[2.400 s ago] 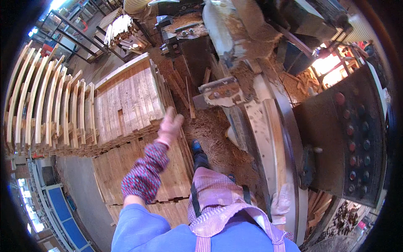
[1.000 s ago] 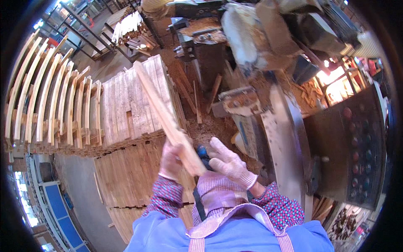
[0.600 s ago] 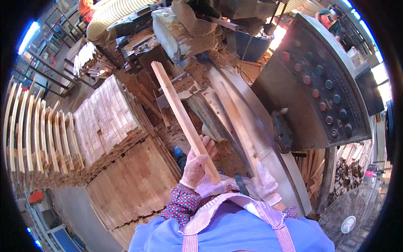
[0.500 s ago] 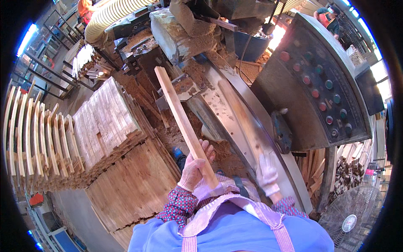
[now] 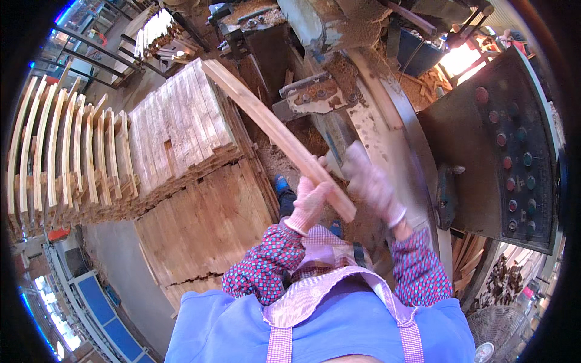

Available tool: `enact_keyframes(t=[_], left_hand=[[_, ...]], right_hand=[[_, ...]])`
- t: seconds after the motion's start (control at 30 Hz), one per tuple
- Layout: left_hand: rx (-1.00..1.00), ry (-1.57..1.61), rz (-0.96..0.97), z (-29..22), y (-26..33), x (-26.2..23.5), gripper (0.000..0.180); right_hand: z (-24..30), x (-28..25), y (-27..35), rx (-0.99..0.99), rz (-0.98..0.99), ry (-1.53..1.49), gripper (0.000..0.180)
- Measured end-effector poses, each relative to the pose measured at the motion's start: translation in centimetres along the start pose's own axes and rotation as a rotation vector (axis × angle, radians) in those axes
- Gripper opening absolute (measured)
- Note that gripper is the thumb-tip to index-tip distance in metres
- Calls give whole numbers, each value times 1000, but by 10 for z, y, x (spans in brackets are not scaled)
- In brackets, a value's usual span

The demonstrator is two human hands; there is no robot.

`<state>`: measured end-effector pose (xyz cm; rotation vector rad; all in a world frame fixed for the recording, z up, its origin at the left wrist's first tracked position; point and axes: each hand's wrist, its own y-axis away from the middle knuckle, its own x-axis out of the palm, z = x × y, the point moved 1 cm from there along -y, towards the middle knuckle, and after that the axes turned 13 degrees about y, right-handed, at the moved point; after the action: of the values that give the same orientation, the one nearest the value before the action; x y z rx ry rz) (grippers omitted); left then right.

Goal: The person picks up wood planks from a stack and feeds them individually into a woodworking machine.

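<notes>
1. Wooden stick point(image 5: 272, 128): before you, far end toward the stack point(image 5: 184, 118).
2. Your left hand point(image 5: 310, 202): closed round its near end, likely for leverage.
3. Your right hand point(image 5: 372, 184): nearby, grip too blurred to tell.

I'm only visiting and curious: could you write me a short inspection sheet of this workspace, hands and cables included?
Surface: pale machine bed, with a wooden piece lying on it.
Job's things: wooden bar, gripped toward its near end.
Clutter: sawdusty floor.
Hands: left hand closed around the bar; right hand blurred beside its near end, contact unclear.
Cables: thin dark line beyond the bed, perhaps a cable.
Surroundings: stacked wood left, button panel right, fan lower right.
</notes>
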<state>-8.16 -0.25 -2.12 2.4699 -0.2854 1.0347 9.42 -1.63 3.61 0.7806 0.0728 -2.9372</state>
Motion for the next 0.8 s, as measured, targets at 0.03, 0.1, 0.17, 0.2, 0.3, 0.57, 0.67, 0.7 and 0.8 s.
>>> enact_keyframes(t=[0.03, 0.1, 0.17, 0.2, 0.3, 0.57, 0.67, 0.7, 0.8], left_hand=[[-101, 4, 35, -4, 4, 18, 77], [-175, -279, 239, 0, 16, 27, 80], [47, -708, 572, -22, 2, 8, 85], [126, -1012, 460, -41, -9, -10, 86], [282, -1541, -35, -95, -86, -88, 87], [-246, -2031, -836, -200, -276, -208, 98], [-288, -2088, -990, -199, -316, -252, 94], [-286, -2114, -1061, -197, -324, -270, 93], [-246, -2094, -1103, -202, -320, -282, 85]], right_hand=[[27, 12, 19, 60, 137, -358, 77], [14, 14, 66, 85, 13, 225, 70], [23, -2, 98, 128, -95, 412, 70], [18, -6, 125, 189, -133, 514, 68], [-2, -10, 216, 345, -289, 824, 63], [-72, -35, 143, 460, -299, 1169, 50], [-106, -68, 36, 321, -304, 1259, 45], [-113, -69, 13, 304, -292, 1245, 46], [-107, -68, -31, 238, -224, 1307, 50]])
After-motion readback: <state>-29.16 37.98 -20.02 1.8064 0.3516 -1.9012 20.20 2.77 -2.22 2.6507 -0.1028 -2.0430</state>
